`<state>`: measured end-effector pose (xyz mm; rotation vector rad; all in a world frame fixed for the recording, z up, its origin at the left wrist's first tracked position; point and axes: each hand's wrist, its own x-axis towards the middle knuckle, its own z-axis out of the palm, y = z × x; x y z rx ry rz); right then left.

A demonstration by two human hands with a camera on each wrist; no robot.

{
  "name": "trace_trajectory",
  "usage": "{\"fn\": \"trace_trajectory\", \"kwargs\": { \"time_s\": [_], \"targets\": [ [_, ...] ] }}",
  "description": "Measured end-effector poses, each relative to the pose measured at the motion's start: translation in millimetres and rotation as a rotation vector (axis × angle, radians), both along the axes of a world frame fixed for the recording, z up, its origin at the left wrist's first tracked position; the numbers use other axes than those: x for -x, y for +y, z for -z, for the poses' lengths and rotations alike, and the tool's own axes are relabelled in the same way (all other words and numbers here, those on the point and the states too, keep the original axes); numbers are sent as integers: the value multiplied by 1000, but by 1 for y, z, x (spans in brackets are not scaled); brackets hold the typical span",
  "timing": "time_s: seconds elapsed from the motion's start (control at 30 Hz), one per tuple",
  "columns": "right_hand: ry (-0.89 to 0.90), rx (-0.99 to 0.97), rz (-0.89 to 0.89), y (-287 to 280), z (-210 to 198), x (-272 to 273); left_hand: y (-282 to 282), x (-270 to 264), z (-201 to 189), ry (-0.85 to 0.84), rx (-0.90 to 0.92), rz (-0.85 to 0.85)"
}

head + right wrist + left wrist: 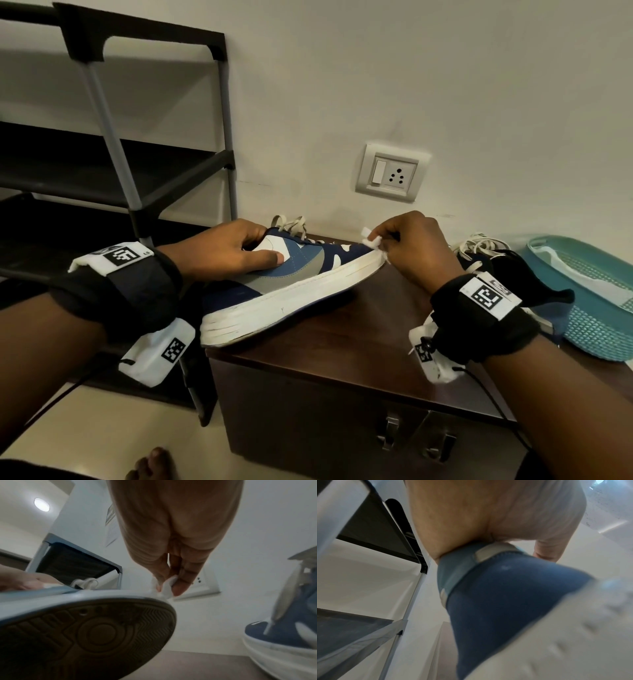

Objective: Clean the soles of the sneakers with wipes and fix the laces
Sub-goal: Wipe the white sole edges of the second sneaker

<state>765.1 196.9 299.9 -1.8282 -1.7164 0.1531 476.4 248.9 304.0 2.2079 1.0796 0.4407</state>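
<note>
A blue, grey and white sneaker (291, 274) is tilted on a dark wooden box (359, 342), its heel resting on the box top and its toe raised. My left hand (226, 250) grips its collar, thumb on the side panel; the left wrist view shows the blue heel (496, 595) close up. My right hand (411, 250) pinches a small white wipe (371, 240) against the white sole edge at the toe. The right wrist view shows the wipe (167, 586) and the dark tread (96, 631). The second sneaker (486, 253) lies behind my right wrist, also as second sneaker (283, 635).
A teal plastic basket (589, 329) with white wipes inside stands at the right of the box. A black shoe rack (120, 164) stands to the left against the wall. A wall socket (392, 173) is behind the shoes. A bare foot (150, 466) shows on the floor.
</note>
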Motion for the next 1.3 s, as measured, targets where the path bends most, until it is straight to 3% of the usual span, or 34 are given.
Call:
{"fn": "trace_trajectory", "kwargs": {
  "time_s": [0.1, 0.23, 0.4, 0.57, 0.73, 0.9, 1.07, 1.2, 1.3],
  "targets": [
    [26, -10, 14, -4, 0, 1, -2, 0, -1, 8, -6, -5],
    [82, -26, -125, -19, -1, 18, -2, 0, -2, 29, -7, -21],
    [38, -31, 39, -5, 0, 0, -4, 0, -4, 31, -3, -20],
    [33, -23, -125, -18, 0, 21, -5, 1, -4, 29, -7, -9],
    [19, -49, 7, -8, 0, 0, -5, 0, -4, 28, -23, -23],
    [22, -53, -123, -18, 3, 19, -5, 1, -4, 48, 9, -30],
    [27, -56, 18, -8, 1, 0, -4, -2, -3, 45, -30, -35],
    [40, -56, -122, -19, 3, 21, -7, 0, -6, 51, -2, -28],
    [21, -74, -71, -12, 3, 11, -7, -1, -5, 51, -11, -34]
  ]
}}
